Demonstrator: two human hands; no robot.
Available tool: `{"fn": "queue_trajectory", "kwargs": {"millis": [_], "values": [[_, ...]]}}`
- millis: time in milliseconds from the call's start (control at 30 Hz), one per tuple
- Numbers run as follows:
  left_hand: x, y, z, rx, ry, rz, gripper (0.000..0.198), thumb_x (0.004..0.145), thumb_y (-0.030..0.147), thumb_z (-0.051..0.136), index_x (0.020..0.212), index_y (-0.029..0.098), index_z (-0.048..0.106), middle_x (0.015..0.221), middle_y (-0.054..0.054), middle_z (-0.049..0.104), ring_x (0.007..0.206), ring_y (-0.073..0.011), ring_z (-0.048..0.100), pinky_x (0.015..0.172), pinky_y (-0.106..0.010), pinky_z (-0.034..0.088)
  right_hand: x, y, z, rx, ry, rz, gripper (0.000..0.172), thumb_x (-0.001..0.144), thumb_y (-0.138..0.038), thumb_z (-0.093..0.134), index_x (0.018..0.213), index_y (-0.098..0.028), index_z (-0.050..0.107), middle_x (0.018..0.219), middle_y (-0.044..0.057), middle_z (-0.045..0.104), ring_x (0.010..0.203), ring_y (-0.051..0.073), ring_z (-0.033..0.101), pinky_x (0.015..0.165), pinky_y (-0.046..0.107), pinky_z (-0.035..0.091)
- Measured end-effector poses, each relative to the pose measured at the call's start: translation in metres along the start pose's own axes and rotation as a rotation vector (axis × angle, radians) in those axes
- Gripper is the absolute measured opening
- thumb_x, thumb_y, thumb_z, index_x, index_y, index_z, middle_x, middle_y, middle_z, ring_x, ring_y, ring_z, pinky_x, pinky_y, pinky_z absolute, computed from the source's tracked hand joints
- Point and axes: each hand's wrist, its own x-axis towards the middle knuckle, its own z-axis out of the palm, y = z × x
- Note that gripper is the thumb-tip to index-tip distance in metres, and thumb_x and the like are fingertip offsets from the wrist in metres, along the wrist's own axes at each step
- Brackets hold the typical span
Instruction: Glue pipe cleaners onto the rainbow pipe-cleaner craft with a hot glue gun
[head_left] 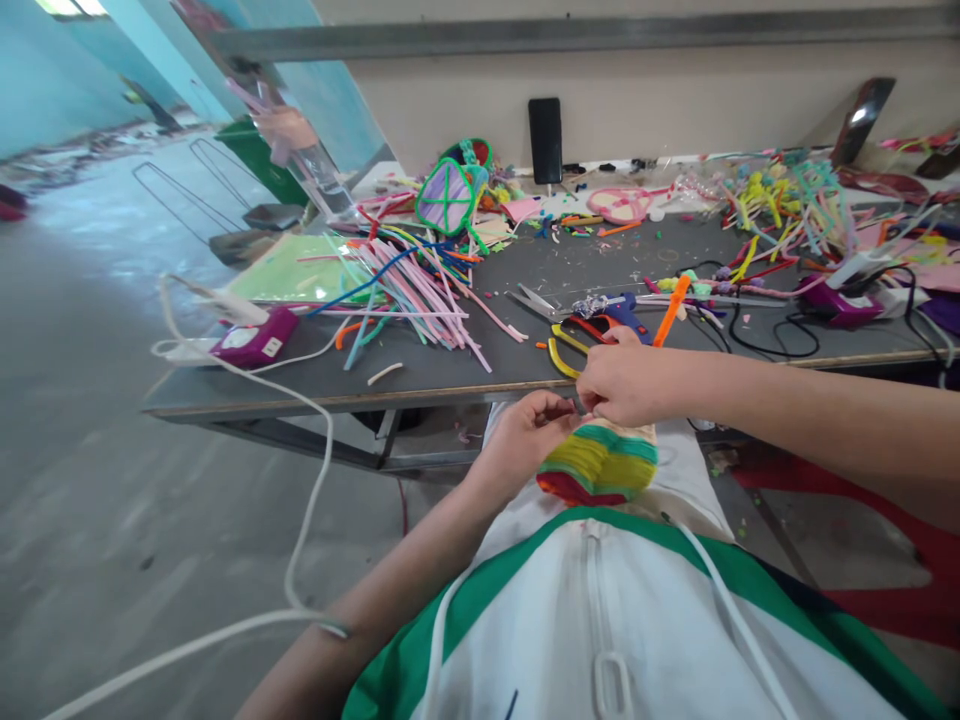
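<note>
My left hand [529,432] and my right hand [626,382] meet just below the table's near edge, over my lap. Between them they hold a rounded striped piece [600,465] banded in green, yellow and red, made of fuzzy pipe cleaners. My left fingers curl around its upper left side. My right fingers pinch at its top edge. What the fingertips grip exactly is hidden.
A grey worktable [450,375] carries a heap of coloured pipe cleaners [420,285], scissors [536,303], a blue glue gun [626,315], a purple device [255,340] with white cable, a green wire frame [448,197] and a black phone [545,140] against the wall.
</note>
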Motion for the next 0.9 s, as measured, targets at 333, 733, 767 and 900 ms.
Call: {"fn": "queue_trajectory", "kwargs": {"millis": [333, 733, 767, 900], "values": [[0.005, -0.003, 0.005, 0.054, -0.015, -0.016, 0.016, 0.067, 0.031, 0.071, 0.074, 0.020, 0.063, 0.068, 0.002, 0.062, 0.060, -0.0122, 0.056, 0.056, -0.023, 0.042, 0.004, 0.003, 0.003, -0.019, 0.000, -0.019, 0.022, 0.072, -0.020, 0.056, 0.081, -0.021, 0.076, 0.078, 0.009, 0.072, 0.080, 0.024, 0.060, 0.075, 0.041, 0.023], [0.003, 0.001, 0.004, -0.123, -0.051, -0.115, 0.023, 0.063, 0.031, 0.076, 0.075, 0.018, 0.062, 0.067, 0.002, 0.063, 0.060, -0.0117, 0.057, 0.057, -0.023, 0.044, 0.002, 0.001, 0.002, 0.002, -0.043, 0.020, 0.023, 0.072, -0.017, 0.055, 0.082, -0.019, 0.076, 0.082, 0.009, 0.073, 0.083, 0.023, 0.059, 0.075, 0.040, 0.022], [0.002, -0.001, 0.003, -0.142, -0.055, -0.114, 0.026, 0.063, 0.032, 0.077, 0.079, 0.018, 0.063, 0.070, 0.001, 0.065, 0.063, -0.0125, 0.058, 0.060, -0.024, 0.046, 0.002, 0.002, 0.003, 0.004, -0.044, 0.024, 0.023, 0.072, -0.017, 0.055, 0.082, -0.019, 0.076, 0.082, 0.009, 0.073, 0.082, 0.023, 0.059, 0.076, 0.040, 0.022], [-0.006, -0.006, -0.005, -0.101, -0.033, -0.032, 0.029, 0.067, 0.034, 0.075, 0.090, 0.019, 0.065, 0.082, -0.001, 0.068, 0.072, -0.0140, 0.061, 0.069, -0.026, 0.048, 0.002, 0.005, 0.005, 0.021, -0.028, 0.031, 0.022, 0.072, -0.019, 0.056, 0.081, -0.019, 0.076, 0.079, 0.008, 0.073, 0.080, 0.023, 0.060, 0.076, 0.040, 0.023]]}}
